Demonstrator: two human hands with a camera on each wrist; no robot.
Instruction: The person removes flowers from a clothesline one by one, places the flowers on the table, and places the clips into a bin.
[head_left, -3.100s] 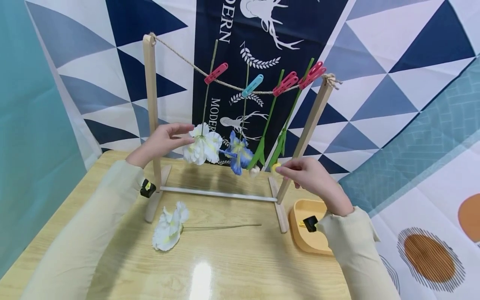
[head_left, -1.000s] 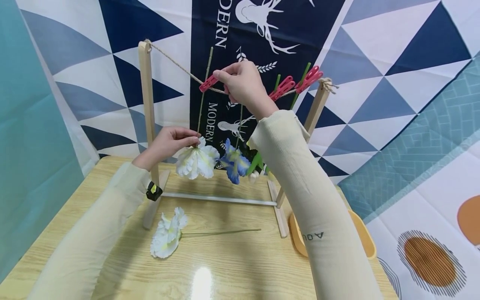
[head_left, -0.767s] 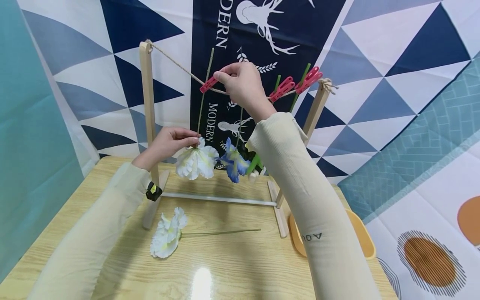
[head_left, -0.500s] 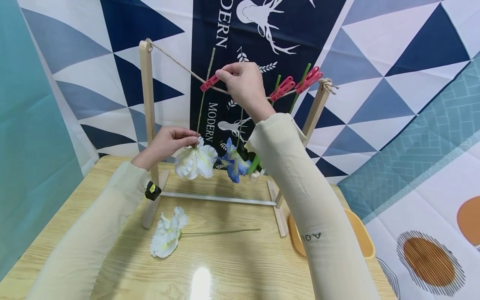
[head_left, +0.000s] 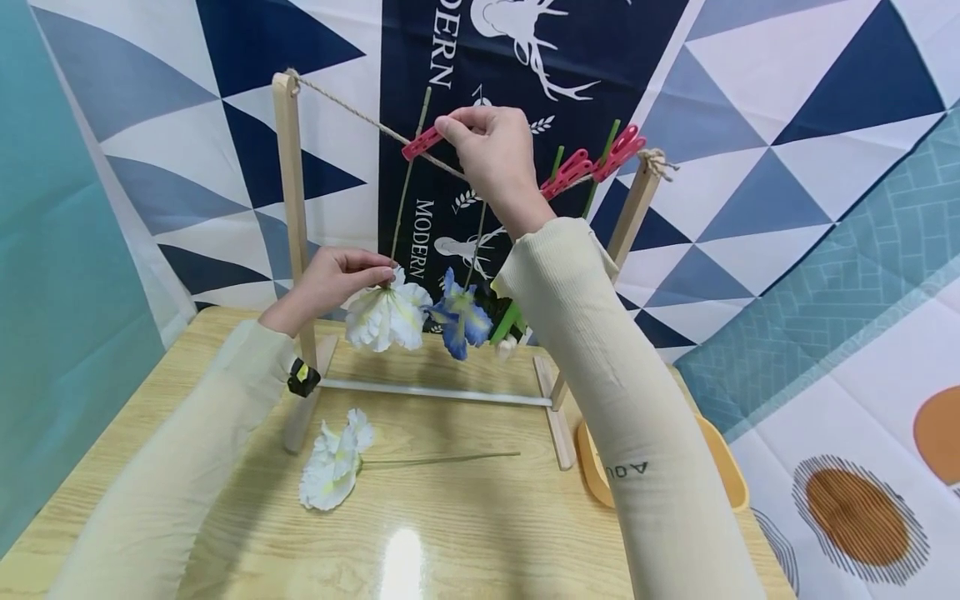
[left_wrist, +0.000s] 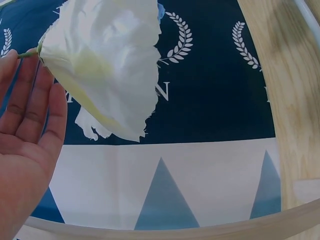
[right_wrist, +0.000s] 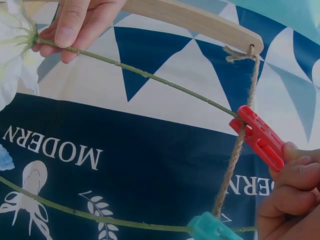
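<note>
My left hand (head_left: 330, 283) pinches the green stem of an upside-down white artificial flower (head_left: 388, 321) just above its bloom. Higher up, my right hand (head_left: 502, 154) grips a red clothespin (head_left: 420, 145) by its handle end. In the right wrist view that red clothespin (right_wrist: 261, 136) sits on the twine (right_wrist: 234, 165), with the upper part of the stem (right_wrist: 170, 84) at its jaws. Beside it hangs a blue iris (head_left: 460, 321), whose turquoise clothespin (right_wrist: 212, 227) is hidden behind my right hand in the head view.
Two more red clothespins (head_left: 567, 173) hold green-stemmed flowers near the right wooden post (head_left: 633, 212). The left post (head_left: 291, 167) carries the other twine end. Another white flower (head_left: 330, 467) lies on the table (head_left: 450, 533). A yellow-orange tray (head_left: 723, 467) is partly behind my right sleeve.
My right hand has gone from the yellow flower up and left to the red clothespin. My left hand has moved from beside the bloom to its stem. The last second shows little movement.
</note>
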